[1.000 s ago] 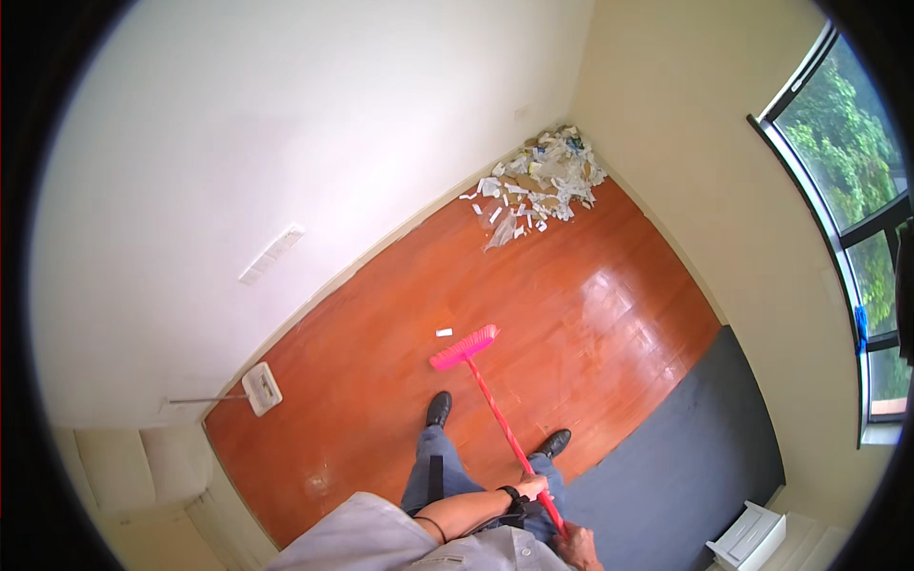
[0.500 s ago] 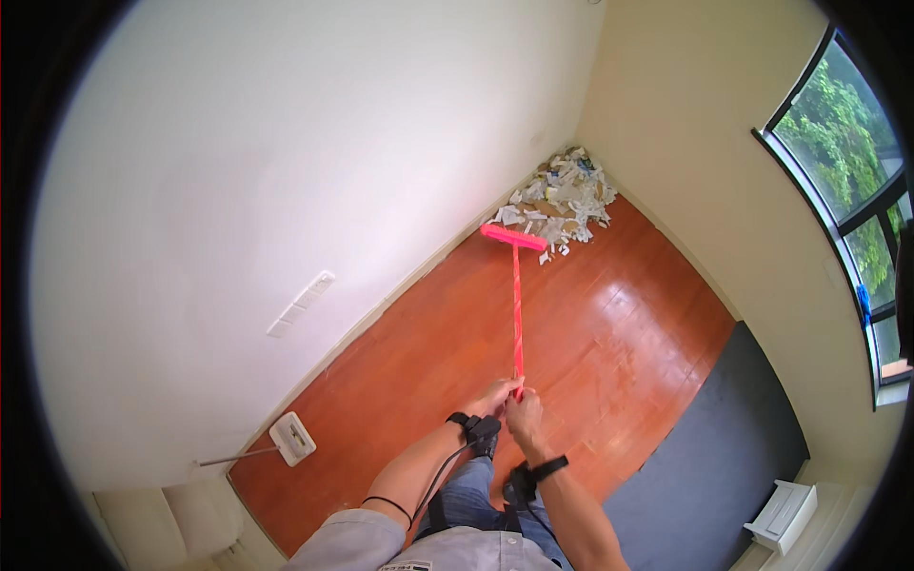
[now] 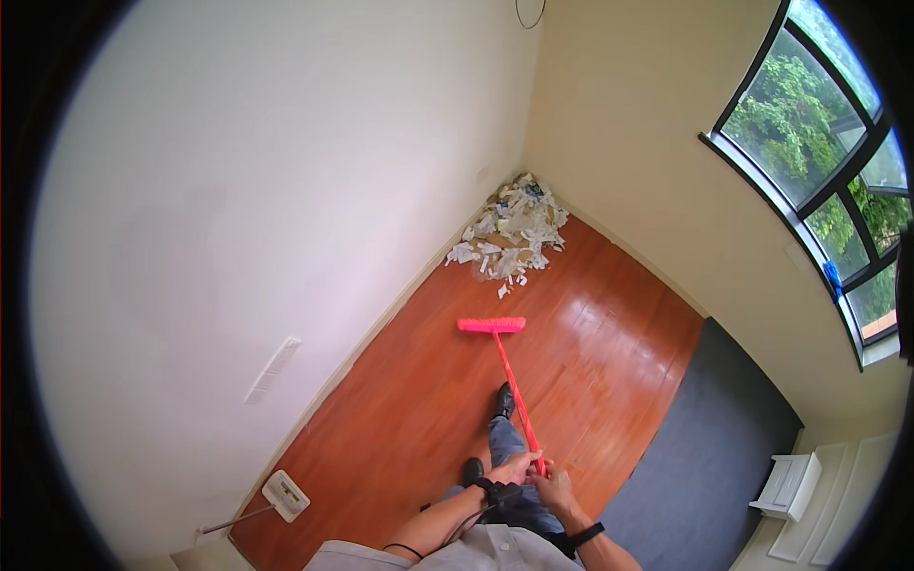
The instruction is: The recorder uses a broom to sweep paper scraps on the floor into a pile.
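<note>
A pink broom has its head out over the red-brown floor, its long pink handle slanting back toward my body. Both my hands grip the handle's upper end, close together. My left hand is closed around it, and my right hand closes on it just to the right. Beyond the broom head, in the far corner, lies a heap of torn paper and cardboard scraps. A gap of bare floor separates the bristles from the heap.
A white long-handled dustpan stands by the left wall. Dark grey flooring covers the right side, with a small white cabinet at its edge. A black-framed window is in the right wall. My shoe is beside the handle.
The broom head has come away from the scrap heap, back toward me. My hands have drawn nearer my body with the handle, and one foot now shows stepped forward.
</note>
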### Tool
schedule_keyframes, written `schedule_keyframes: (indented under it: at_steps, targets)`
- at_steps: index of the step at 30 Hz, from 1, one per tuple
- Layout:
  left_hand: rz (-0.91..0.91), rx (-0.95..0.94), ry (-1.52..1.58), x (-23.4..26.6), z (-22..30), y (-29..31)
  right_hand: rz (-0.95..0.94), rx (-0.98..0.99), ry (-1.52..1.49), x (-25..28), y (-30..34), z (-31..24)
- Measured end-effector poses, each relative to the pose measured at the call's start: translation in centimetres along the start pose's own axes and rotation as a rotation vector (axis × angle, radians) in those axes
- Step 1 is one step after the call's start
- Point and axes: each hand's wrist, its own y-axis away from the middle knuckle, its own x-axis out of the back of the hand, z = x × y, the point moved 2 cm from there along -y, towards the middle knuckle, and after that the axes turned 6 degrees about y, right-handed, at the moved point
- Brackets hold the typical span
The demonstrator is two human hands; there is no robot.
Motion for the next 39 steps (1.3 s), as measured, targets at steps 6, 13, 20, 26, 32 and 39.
schedule_keyframes:
  at_steps: [6,13,20,26,32,39]
  targets:
    - [0.207,-0.222,0.029,-2.6,12.1,-0.5,-0.083,-0.196,-0.304,0.0,-16.8,-7.6]
    - [0.182,-0.304,0.155,-3.4,21.6,-0.2,0.115,0.103,-0.072,10.1,-28.2,-20.8]
    - [0.096,-0.279,0.196,-7.0,23.7,-2.1,0.131,0.075,-0.370,16.4,-29.4,-24.2]
    - [0.082,-0.158,0.075,-8.1,25.6,-3.6,0.185,0.140,-0.205,22.2,-28.1,-27.2]
    - [-0.002,-0.132,0.049,-10.9,29.1,-5.0,-0.082,0.024,-0.545,24.3,-21.1,-26.3]
    - [0.018,-0.182,0.432,-10.1,32.8,-5.9,-0.150,-0.061,-0.148,19.7,-13.7,-23.7]
